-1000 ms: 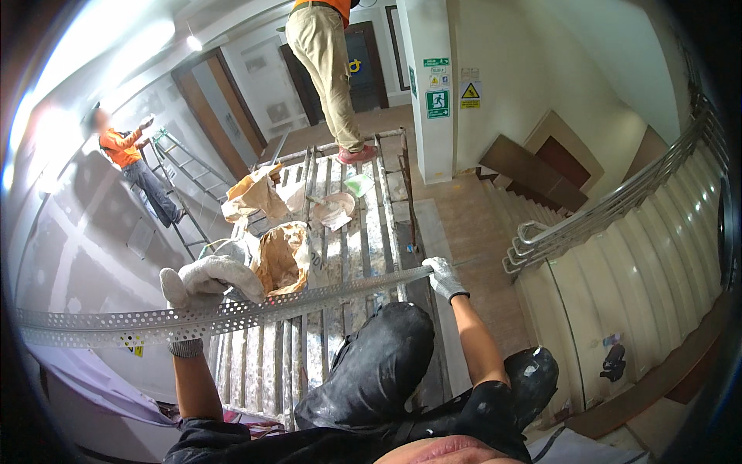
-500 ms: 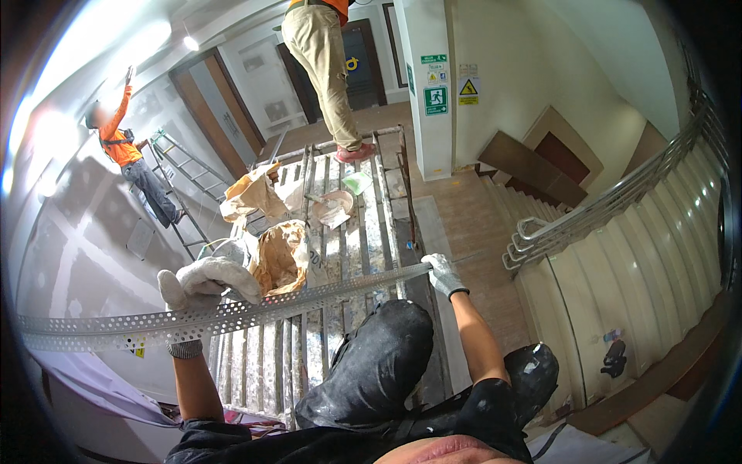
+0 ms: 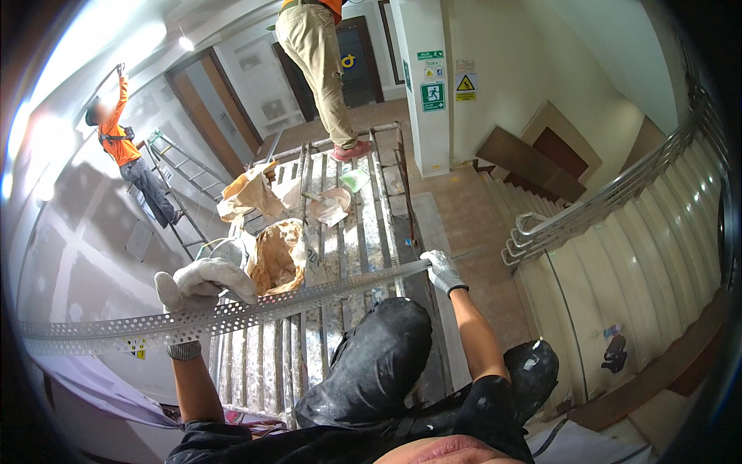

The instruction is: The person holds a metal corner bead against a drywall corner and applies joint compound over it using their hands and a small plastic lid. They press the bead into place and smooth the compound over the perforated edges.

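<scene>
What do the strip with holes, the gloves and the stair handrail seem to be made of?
Strip: probably thin metal, dull silver-grey, with a soft sheen around its holes.
Gloves: apparently knitted fabric, matt, with ribbed cuffs; the fibre is unclear.
Handrail: likely polished steel, from bright highlights along its tubes; chrome plating is possible.

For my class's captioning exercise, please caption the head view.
Gloved right hand grips a perforated metal strip crossing the gloved left hand above a slatted platform.
</scene>
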{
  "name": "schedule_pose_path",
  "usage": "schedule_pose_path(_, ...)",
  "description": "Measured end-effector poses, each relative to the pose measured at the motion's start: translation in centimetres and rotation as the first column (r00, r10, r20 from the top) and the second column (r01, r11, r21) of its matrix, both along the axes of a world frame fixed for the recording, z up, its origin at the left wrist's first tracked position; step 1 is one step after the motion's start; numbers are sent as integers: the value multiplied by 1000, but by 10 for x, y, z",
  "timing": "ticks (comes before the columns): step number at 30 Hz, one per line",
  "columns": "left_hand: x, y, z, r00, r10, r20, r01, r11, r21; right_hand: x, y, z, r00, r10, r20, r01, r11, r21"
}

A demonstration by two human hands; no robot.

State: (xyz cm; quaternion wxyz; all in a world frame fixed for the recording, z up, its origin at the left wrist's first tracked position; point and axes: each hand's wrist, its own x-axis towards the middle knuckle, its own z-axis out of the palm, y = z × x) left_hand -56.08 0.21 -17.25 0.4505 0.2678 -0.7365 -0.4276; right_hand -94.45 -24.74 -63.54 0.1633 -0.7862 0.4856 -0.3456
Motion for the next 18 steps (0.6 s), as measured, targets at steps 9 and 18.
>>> schedule_pose_path(9,-1,-1,-3,1000,16,-2,-16,1000,-13,-2,-2,-5,1000,3,12,-3,1000,-30)
schedule_pose_path(18,0,-3,-4,999,34,-1,-34,999,-19,-1,1,2,1000,-16,-22,16,1000,0)
